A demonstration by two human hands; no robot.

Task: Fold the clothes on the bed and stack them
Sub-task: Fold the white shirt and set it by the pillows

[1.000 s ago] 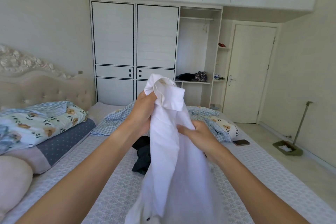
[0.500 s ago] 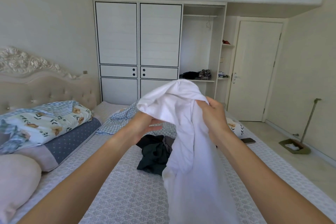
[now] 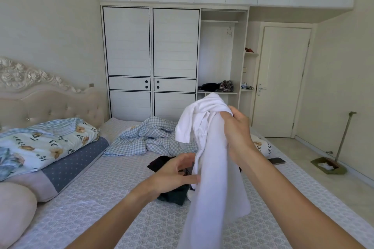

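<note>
A white shirt [image 3: 214, 168] hangs in the air over the bed [image 3: 101, 198], bunched at the top with one short sleeve drooping left. My right hand [image 3: 236, 133] grips its upper part. My left hand [image 3: 176, 174] is lower, fingers spread, touching the shirt's left edge at mid-height without a clear hold. Behind the shirt a heap of dark clothes [image 3: 172, 196] lies on the bed cover, partly hidden by my left hand and the fabric.
A crumpled blue checked blanket [image 3: 145, 139] lies at the far side of the bed. Floral and dotted pillows [image 3: 46, 147] sit at the left by the headboard. A phone [image 3: 276, 161] rests near the right bed edge. A dustpan and broom [image 3: 332, 163] stand on the floor.
My left hand has let go of the shirt's top and dropped to its left edge. My right hand has taken over the top and holds it farther right.
</note>
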